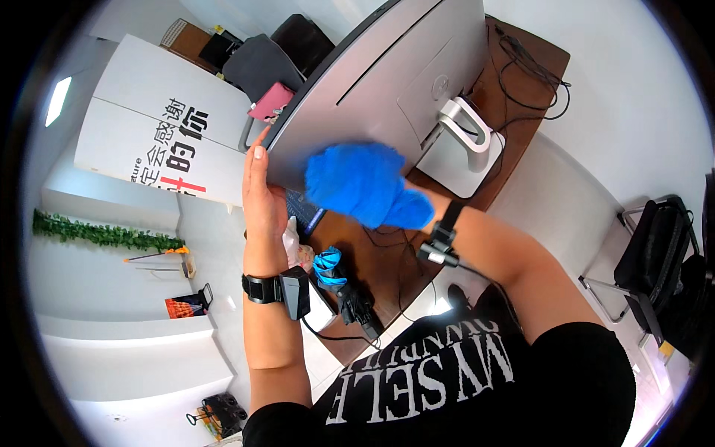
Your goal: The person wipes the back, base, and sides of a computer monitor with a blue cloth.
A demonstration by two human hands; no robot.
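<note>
My left hand (261,204) holds the side edge of a large silver-backed computer monitor (385,78), with its fingertips partly behind the rim. A fluffy blue mitt (354,181) with a thumb part covers my right hand (418,191), hiding its fingers. The mitt is against or just in front of the monitor's rear panel, and its outline is blurred. The monitor stands on a white stand (475,142) on a brown wooden desk (385,268). Part of a dark keyboard (304,211) shows below the screen.
A folded black umbrella (354,304) with blue trim lies by a crumpled plastic bag (296,246). Black cables (525,67) coil at the desk's far end. A chair with a black bag (653,246) is at right; a grey chair (260,64) stands behind the monitor.
</note>
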